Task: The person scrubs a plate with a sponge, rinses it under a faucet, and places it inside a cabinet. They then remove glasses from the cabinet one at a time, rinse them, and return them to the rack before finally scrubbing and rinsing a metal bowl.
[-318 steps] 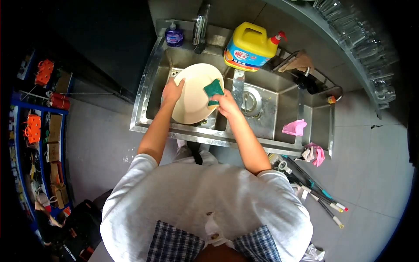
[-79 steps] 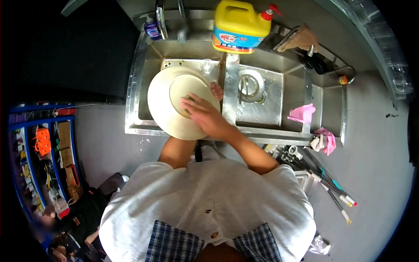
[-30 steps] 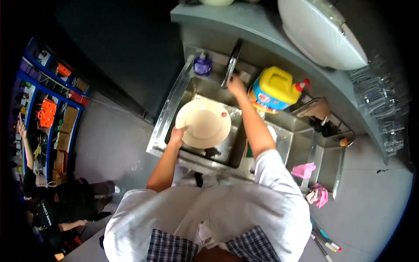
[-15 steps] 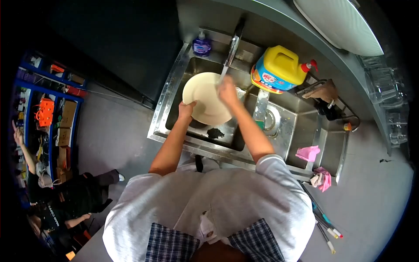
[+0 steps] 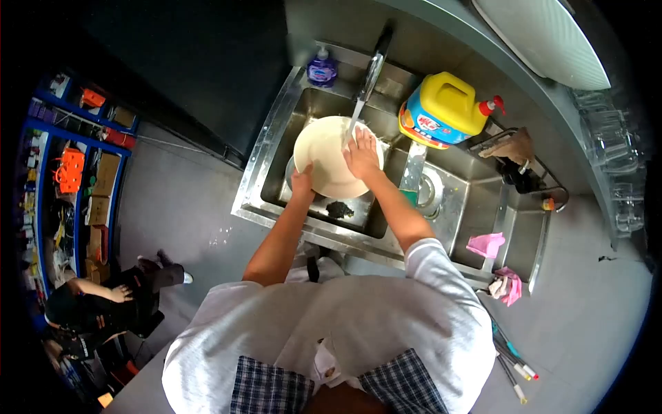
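Observation:
A round cream-coloured plate (image 5: 323,153) is over the left sink basin (image 5: 279,165), under a stream of water from the tap (image 5: 373,74). My left hand (image 5: 303,181) grips its near left edge, with the thumb on the upper face and the fingers hidden below. On the plate's right side lies my right hand (image 5: 363,154), flat with the fingers stretched out, where the water comes down. Part of another round rim shows beneath the plate at its left. A dark clump (image 5: 338,210) sits in the basin near its front edge.
Behind the basin stands a purple soap bottle (image 5: 321,69); a large yellow detergent jug (image 5: 441,110) is to the right. Pink cloths (image 5: 486,244) lie by the right basin. Glasses (image 5: 610,141) line a shelf at right. Another person (image 5: 103,303) is at far left near blue shelving.
My right hand has gone from a blurred, curled pose to lying flat on the plate. The plate shifted slightly right in view. The other person's arm has come down from the shelves.

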Motion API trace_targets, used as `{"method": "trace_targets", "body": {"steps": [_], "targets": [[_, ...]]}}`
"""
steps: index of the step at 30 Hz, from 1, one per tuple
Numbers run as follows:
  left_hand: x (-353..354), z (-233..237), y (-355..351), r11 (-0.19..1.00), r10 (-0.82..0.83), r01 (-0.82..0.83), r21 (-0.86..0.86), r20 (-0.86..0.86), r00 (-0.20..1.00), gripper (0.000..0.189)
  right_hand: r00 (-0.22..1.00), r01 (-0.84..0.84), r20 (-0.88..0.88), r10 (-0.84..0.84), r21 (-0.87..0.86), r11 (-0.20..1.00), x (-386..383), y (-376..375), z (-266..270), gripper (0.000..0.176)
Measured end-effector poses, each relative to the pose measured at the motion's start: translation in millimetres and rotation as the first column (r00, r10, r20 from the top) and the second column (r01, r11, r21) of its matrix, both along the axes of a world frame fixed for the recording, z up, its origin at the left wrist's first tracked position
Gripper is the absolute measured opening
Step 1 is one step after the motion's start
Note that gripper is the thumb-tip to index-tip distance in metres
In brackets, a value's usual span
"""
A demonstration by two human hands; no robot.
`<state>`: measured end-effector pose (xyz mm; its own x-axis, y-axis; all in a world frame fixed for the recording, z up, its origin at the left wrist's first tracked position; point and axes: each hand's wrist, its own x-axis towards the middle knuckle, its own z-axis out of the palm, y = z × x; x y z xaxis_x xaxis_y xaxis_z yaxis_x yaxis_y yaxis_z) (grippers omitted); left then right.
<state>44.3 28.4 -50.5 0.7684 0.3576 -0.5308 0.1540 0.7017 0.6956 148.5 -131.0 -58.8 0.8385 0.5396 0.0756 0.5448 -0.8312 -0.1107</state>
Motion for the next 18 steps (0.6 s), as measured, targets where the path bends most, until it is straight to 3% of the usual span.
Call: {"method": "trace_targets", "body": {"steps": [2,3,5,8,10,11,12,13,14,15,16,18], "targets": [[6,2,-1,0.999,0.007,-0.006,-0.042,0.023,1.000,0.031,0.998,0.037,-0.047,-0.040,-0.073,0.997,10,31,7,0.060],[9,-7,-3,0.999,0.000,0.003,-0.047,0.055,0.999,0.032,0.984,-0.107,-0.154,0.093,-0.086,0.991,-3,45,34,0.060],[12,-12,-1,0.999,0.001,0.002,-0.045,0.078,0.997,0.033,0.954,-0.245,-0.145,0.261,0.123,0.962,-28,50,19,0.060],[12,-11,5,0.999,0.024,-0.023,-0.045,0.014,1.000,0.035,0.949,-0.228,-0.212,0.232,0.042,0.973,-54,15,41,0.060],[14,-10,7,0.997,0.062,-0.061,-0.040,0.024,0.998,0.036,0.987,0.005,-0.158,-0.029,-0.153,0.988,-45,-15,45,0.064],[12,-10,8,0.996,0.081,-0.080,-0.038,0.023,0.996,0.037,0.992,0.127,-0.012,-0.127,-0.009,0.992,-35,-35,28,0.070],[12,-10,11,0.997,0.067,-0.066,-0.027,0.020,0.998,0.039,0.967,0.253,-0.051,-0.248,0.255,0.933,-32,-46,32,0.075],[13,-13,15,1.000,0.022,-0.021,-0.016,0.038,0.999,0.041,0.947,0.317,-0.109,-0.301,0.450,0.835,-28,-50,33,0.077],[12,-19,20,0.982,-0.103,0.100,0.161,0.014,0.995,0.040,0.768,0.631,-0.563,-0.305,0.586,0.508,-20,-50,29,0.073],[11,-21,24,0.990,-0.136,0.135,0.040,0.021,0.990,0.040,0.456,0.888,-0.885,-0.094,0.445,0.117,-18,-47,28,0.068],[10,-26,29,0.983,-0.167,0.169,-0.079,0.024,0.986,0.040,0.155,0.982,-0.886,0.437,0.188,0.033,-7,-60,14,0.057],[16,-58,31,0.964,-0.160,0.146,0.224,0.043,0.986,0.042,0.280,0.959,-0.831,0.481,0.263,-0.105,-18,-56,-11,0.050]]}}
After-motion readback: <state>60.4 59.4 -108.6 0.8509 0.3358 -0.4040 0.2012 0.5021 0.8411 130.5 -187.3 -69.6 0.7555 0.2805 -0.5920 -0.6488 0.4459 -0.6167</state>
